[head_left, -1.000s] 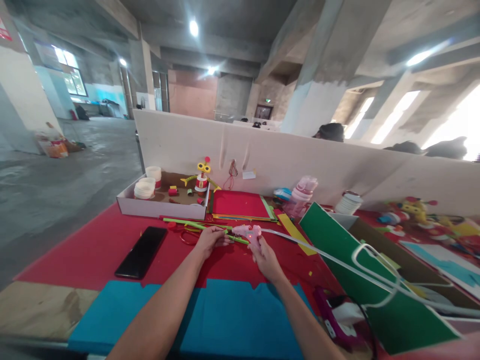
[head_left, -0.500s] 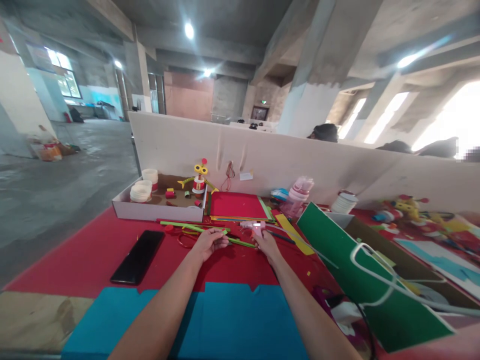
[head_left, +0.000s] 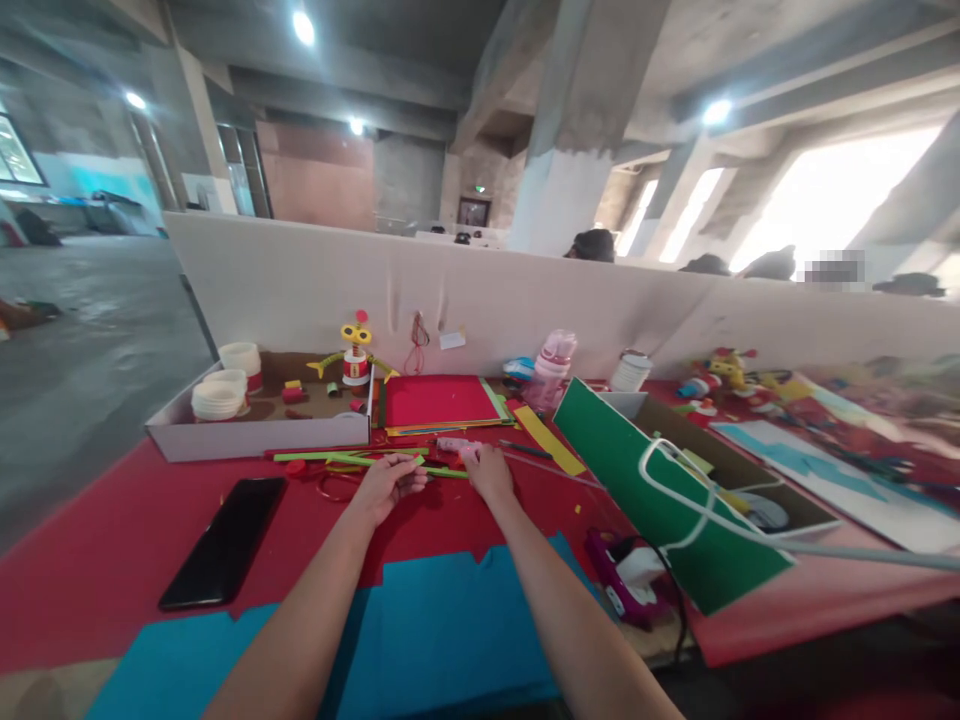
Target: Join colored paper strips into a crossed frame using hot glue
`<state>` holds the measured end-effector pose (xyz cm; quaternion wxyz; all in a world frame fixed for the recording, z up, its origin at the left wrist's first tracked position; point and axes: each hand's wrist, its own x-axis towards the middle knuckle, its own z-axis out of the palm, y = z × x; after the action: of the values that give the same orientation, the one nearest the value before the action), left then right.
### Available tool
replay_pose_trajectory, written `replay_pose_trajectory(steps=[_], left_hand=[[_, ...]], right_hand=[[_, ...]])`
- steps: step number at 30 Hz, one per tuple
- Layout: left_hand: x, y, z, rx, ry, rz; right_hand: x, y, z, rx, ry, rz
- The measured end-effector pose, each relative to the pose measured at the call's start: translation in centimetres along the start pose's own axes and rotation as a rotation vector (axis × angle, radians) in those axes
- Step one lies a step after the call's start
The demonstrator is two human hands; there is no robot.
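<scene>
Pinched in the fingertips of my left hand (head_left: 391, 485) is a small green paper piece (head_left: 418, 461). My right hand (head_left: 489, 472) is closed around the handle end of a pink hot glue gun (head_left: 453, 446), whose nozzle points left, low over the red tabletop. Long green paper strips (head_left: 319, 457) lie behind and between my hands. Red-handled scissors (head_left: 337, 487) lie just left of my left hand, partly hidden. A stack of coloured paper with a red sheet (head_left: 435, 400) on top sits beyond the glue gun.
A black phone (head_left: 223, 540) lies left. An open box (head_left: 262, 436) holds paper cups and a yellow-headed cup figure (head_left: 355, 362). At right stand a green board (head_left: 637, 500), a white cable (head_left: 712, 535) and a purple power strip (head_left: 626, 580). Blue paper (head_left: 442, 640) lies under my forearms.
My right hand has turned the glue gun from upright to lying sideways and lowered it toward the table. The left hand keeps its pinch. The camera view has swung right.
</scene>
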<state>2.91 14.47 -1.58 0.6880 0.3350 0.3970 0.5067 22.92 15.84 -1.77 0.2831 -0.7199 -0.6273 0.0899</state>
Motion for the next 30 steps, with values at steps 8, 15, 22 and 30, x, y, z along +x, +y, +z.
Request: replay_pose_trajectory(steps=[8,15,22,30], left_hand=[[-0.2,0.2,-0.1,-0.028,-0.007,0.024],[-0.2,-0.6,-0.1,0.053,-0.107,0.029],[-0.7,-0.7,1.0,0.105,-0.051,0.043],[-1.0,-0.6,1.4,0.208,-0.009,0.059]], right_hand=[[-2.3,-4.1,2.4,0.921,-0.157,-0.194],[-3.7,-4.5,3.2,1.196,-0.318,-0.226],[-3.2,-3.7,3.4,1.061,-0.203,-0.283],[-2.9,-3.1,3.4,0.930,-0.161,-0.271]])
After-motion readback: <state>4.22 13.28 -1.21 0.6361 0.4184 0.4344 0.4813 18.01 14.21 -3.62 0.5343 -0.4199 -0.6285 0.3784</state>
